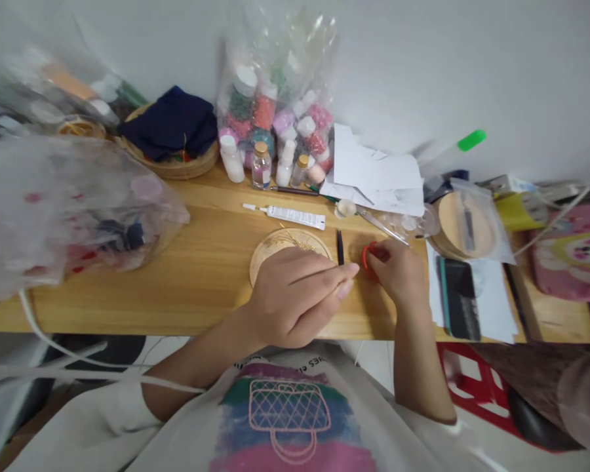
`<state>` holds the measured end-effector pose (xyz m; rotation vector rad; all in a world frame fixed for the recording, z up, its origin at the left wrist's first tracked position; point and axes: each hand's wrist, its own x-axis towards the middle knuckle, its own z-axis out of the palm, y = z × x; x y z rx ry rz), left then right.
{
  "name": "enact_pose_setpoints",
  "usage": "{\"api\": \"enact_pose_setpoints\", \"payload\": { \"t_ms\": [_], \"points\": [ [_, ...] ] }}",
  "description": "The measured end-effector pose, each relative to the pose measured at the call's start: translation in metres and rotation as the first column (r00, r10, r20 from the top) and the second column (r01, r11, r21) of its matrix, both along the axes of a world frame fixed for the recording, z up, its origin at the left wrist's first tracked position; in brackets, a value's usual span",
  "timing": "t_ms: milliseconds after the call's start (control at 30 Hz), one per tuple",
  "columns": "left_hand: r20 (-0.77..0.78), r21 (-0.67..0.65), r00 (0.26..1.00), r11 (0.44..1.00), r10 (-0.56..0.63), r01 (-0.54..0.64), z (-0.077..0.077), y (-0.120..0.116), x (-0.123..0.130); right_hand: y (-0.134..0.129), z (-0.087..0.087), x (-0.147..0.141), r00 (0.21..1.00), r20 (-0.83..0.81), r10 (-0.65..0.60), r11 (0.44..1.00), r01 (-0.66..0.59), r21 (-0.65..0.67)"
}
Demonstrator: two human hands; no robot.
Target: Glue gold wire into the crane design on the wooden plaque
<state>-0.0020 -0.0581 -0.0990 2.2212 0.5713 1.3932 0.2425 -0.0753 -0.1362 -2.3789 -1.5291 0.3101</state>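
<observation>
Gold, wire-like strands (301, 244) lie loosely on a round wooden disc (261, 252) near the middle of the tabletop (211, 252), the disc's near part hidden by the left hand (297, 298). That hand has thumb and fingers drawn together at the tips; whether a fine strand is pinched there cannot be told. The right hand (400, 267), beside it, grasps a red loop-shaped handle (365, 259), probably of scissors. Stage: judged partway at most, the strands set out on the disc but no finished piece visible; what remains cannot be read past the covering hand. Between disc and red handle, black tweezers (340, 248); beyond the disc, a white tube (295, 216). Periphery: a clear bag of coloured jars (265, 108) against the wall; at right, a dark phone (459, 298) on paper.
</observation>
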Motion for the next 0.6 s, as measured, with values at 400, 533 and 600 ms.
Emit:
{"api": "enact_pose_setpoints", "payload": {
  "t_ms": [400,533,600],
  "points": [
    [0.196,-0.377,0.976,0.911,-0.097,0.166,0.002,-0.003,0.015,-0.043,0.069,-0.08,0.652,-0.532,0.54,0.771,-0.131,0.623],
    [0.254,-0.49,0.964,0.849,-0.077,0.197,-0.005,-0.009,0.017,-0.042,0.066,-0.096,0.621,-0.64,0.452,0.811,0.012,0.585],
    [0.257,-0.489,0.965,0.854,-0.052,0.176,-0.009,-0.01,0.017,-0.041,0.063,-0.101,0.568,-0.714,0.409,0.833,0.088,0.546]
  ]
}}
